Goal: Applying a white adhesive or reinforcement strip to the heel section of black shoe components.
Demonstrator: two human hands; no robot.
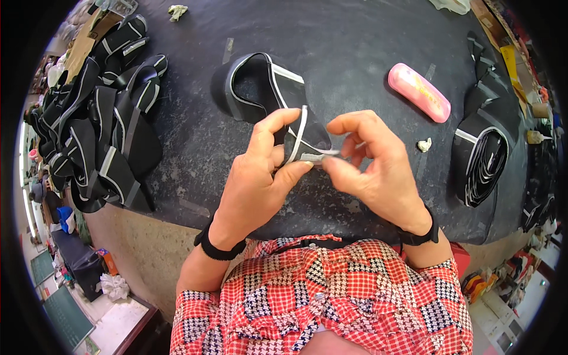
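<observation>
A black shoe upper piece [289,89] with white-edged seams lies curved on the dark table, its near end raised between my hands. My left hand [260,171] is closed on that near end, thumb below and forefinger above, beside a narrow white strip [302,127]. A second, pale strip [313,157] runs sideways from my left thumb toward my right hand. My right hand [373,160] is at the strip's right end, forefinger and thumb apart and curved. Its thumb tip is slightly smeared, and contact with the strip is unclear.
At the left is a heap of similar black pieces [112,118]. A pink oblong case [419,93] lies right of my hands, near a small crumpled white scrap [424,145]. Farther right, a stack of nested black pieces [485,160] stands near the edge of the table [331,29].
</observation>
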